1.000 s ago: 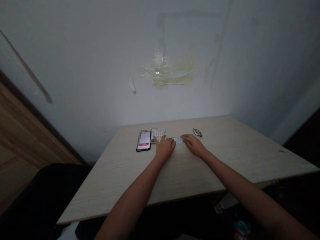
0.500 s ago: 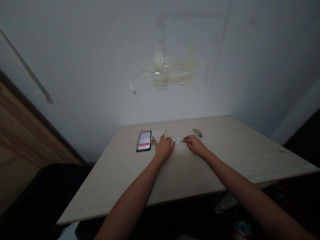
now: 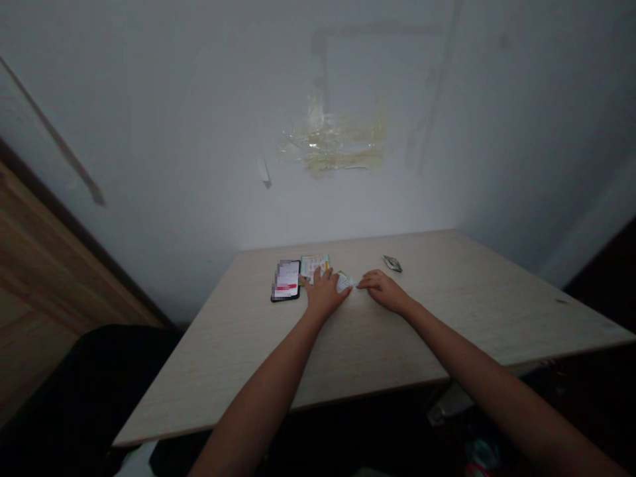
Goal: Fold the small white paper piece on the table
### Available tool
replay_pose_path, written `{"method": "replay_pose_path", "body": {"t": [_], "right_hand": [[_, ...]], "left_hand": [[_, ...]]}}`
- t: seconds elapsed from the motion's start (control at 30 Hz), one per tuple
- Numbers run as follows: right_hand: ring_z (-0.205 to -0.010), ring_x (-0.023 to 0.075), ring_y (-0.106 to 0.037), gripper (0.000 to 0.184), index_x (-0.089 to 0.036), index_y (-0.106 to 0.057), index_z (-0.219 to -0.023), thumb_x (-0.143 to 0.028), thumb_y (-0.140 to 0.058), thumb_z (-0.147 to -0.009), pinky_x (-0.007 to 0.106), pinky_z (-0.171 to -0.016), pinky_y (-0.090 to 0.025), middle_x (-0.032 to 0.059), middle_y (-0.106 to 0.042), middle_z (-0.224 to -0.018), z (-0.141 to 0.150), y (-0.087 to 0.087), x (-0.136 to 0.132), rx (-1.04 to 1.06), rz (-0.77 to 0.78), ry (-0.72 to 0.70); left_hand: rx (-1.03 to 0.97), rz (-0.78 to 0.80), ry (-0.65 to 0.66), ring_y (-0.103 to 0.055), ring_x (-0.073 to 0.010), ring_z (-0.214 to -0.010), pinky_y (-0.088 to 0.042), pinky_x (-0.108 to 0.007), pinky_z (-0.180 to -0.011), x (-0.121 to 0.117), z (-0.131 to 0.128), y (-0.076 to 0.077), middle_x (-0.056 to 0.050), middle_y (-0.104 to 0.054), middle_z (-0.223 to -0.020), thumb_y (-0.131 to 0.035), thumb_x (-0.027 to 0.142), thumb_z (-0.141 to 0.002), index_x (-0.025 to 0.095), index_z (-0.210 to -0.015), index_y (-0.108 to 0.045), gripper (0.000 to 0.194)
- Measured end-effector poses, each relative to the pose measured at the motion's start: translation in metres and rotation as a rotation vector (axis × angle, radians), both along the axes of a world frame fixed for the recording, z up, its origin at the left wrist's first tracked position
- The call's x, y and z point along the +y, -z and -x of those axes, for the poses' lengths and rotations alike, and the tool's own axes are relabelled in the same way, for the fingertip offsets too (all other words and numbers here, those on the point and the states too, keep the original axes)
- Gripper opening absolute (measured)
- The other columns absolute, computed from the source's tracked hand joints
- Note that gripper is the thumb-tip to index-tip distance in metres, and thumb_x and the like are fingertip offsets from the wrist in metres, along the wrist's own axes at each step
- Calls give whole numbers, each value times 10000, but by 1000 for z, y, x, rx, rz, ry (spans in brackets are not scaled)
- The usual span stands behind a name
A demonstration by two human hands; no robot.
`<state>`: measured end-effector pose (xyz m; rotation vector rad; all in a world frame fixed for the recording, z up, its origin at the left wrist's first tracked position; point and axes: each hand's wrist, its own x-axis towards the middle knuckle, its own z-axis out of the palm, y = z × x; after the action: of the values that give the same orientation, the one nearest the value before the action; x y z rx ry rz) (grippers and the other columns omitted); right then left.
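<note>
A small pale slip of paper (image 3: 344,282) lies on the light wooden table (image 3: 447,318), lifted or folded at one end. My left hand (image 3: 325,293) rests flat on the table with its fingers spread, pressing the slip's left end and partly covering a green and orange printed sheet (image 3: 315,265). My right hand (image 3: 383,290) lies just right of the slip, its fingertips pinched at the slip's right end. How much of the slip is under my left fingers is hidden.
A black phone (image 3: 286,279) with a lit screen lies left of the printed sheet. A small dark folded packet (image 3: 392,263) sits further back on the right. The table stands against a white wall with tape residue (image 3: 338,142).
My right hand has moved left, bringing the slip's right end toward my left hand, so the slip looks shorter and raised. My left hand has stayed in place.
</note>
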<state>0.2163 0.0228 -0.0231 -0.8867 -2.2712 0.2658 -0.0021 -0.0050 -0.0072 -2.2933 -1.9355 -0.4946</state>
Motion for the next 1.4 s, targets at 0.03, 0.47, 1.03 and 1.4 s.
{"method": "replay_pose_path", "body": {"t": [0.03, 0.47, 1.03, 1.4], "right_hand": [[-1054, 221, -606, 437, -240, -782, -1019, -22, -486, -782, 439, -1016, -450, 58, -749, -1010, -1, 1, 1, 17, 1, 6], [-1190, 247, -520, 436, -262, -792, -1017, -21, -529, -768, 473, -1094, -393, 74, -664, -1223, -6, 6, 1, -51, 16, 108], [-1348, 242, -436, 571, -240, -515, -1438, -116, -446, -885, 477, -1139, -350, 57, -522, -1476, -2, 10, 2, -216, 59, 133], [-1210, 260, -493, 417, -162, -625, -1322, -186, -476, -933, 426, -1058, -397, 140, -617, -1251, -2, -6, -5, -339, -15, 164]], "left_hand": [[-3, -2, -7, -254, -365, -1461, -50, -751, -1132, 0, 0, 0, -30, -475, -1526, -472, 688, -878, 328, -1284, -624, 563], [11, 76, -18, -184, -409, -1486, -49, -765, -1107, 3, -1, 2, -75, -379, -1584, -455, 702, -866, 384, -1375, -573, 611], [19, 197, 140, -77, -396, -1517, 48, -828, -1035, 2, 2, -5, 39, -237, -1650, -487, 599, -896, 546, -1404, -460, 512], [-36, 97, 60, -187, -367, -1493, -57, -789, -1093, 2, 2, -4, -53, -338, -1607, -509, 540, -922, 435, -1418, -503, 506]]}}
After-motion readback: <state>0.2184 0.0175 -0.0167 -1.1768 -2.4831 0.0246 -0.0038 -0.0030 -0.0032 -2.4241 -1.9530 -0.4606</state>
